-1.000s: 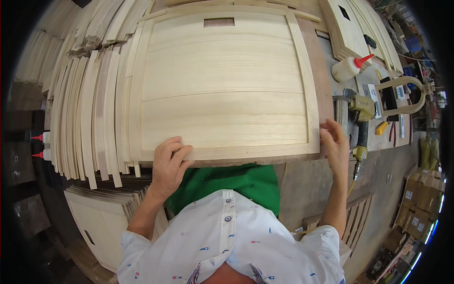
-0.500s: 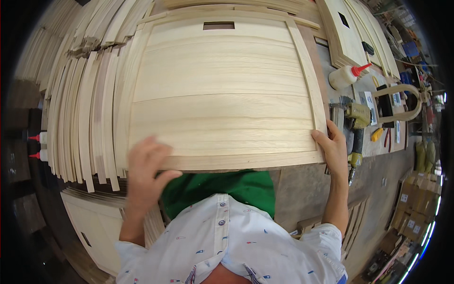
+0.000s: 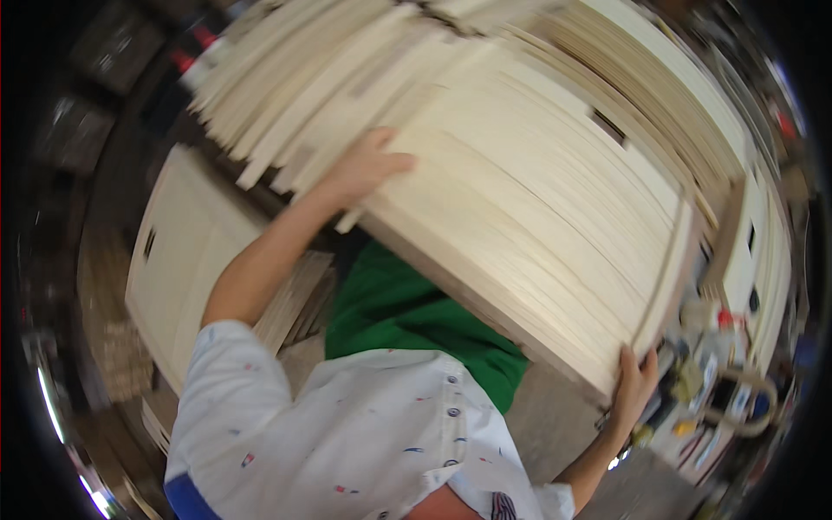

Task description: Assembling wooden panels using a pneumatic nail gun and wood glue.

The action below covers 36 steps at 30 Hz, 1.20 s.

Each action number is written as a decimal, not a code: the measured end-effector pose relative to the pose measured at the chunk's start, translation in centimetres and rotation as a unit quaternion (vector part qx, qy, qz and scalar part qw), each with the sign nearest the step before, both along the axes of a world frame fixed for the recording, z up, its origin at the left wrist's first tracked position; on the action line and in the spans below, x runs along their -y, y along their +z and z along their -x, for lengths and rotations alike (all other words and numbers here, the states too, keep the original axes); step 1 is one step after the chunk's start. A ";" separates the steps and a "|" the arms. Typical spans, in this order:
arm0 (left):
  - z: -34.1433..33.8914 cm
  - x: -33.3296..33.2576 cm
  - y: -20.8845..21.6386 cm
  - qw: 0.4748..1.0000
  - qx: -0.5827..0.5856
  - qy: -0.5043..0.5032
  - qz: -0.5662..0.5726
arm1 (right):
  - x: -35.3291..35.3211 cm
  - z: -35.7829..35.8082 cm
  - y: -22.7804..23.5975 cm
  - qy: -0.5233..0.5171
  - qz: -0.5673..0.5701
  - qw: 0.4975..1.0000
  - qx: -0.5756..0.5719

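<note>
A pale framed wooden panel (image 3: 529,199) with a dark rectangular slot (image 3: 607,126) near its far edge lies before me, slanted in the view. Its near left corner is in the grip of my left hand (image 3: 368,165), thumb on the top face and fingers blurred. At the near right corner, my right hand (image 3: 637,381) is closed round the panel's edge, with the thumb on top and the other fingers partly hidden. Loose wooden strips (image 3: 295,113) lie side by side just left of the panel.
Another slotted panel (image 3: 186,251) stands low on the left. More stacked boards (image 3: 646,78) lie beyond the panel. On the right are a white glue bottle with a red tip (image 3: 706,314), a nail gun (image 3: 687,381) and a curved wooden piece (image 3: 767,407).
The whole view has swung and tilted, so the panel now slants down to the right. My left hand has come onto the panel's left corner; my right hand keeps its hold.
</note>
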<state>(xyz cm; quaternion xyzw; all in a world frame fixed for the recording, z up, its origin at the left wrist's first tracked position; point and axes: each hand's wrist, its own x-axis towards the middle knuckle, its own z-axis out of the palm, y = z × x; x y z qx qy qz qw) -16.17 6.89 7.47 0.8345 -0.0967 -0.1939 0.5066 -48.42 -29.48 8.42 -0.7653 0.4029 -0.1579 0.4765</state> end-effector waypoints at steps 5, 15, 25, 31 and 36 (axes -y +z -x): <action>4.3 -2.9 0.7 0.993 0.112 0.030 0.005 | 0.7 2.8 -2.6 0.045 0.043 0.998 -0.006; 19.6 -23.3 5.6 0.867 0.182 0.463 0.025 | -14.1 -14.5 5.7 0.263 0.086 0.959 0.067; 41.8 -38.7 2.4 0.638 0.074 0.728 -0.239 | -44.0 -26.6 4.6 0.698 0.141 0.674 0.195; 42.7 -39.3 -2.6 0.586 -0.015 0.700 -0.407 | -48.2 -26.3 -2.9 0.704 0.186 0.652 0.212; 42.0 -39.9 -1.0 0.606 -0.092 0.687 -0.390 | -48.3 -24.9 -3.3 0.674 0.174 0.687 0.207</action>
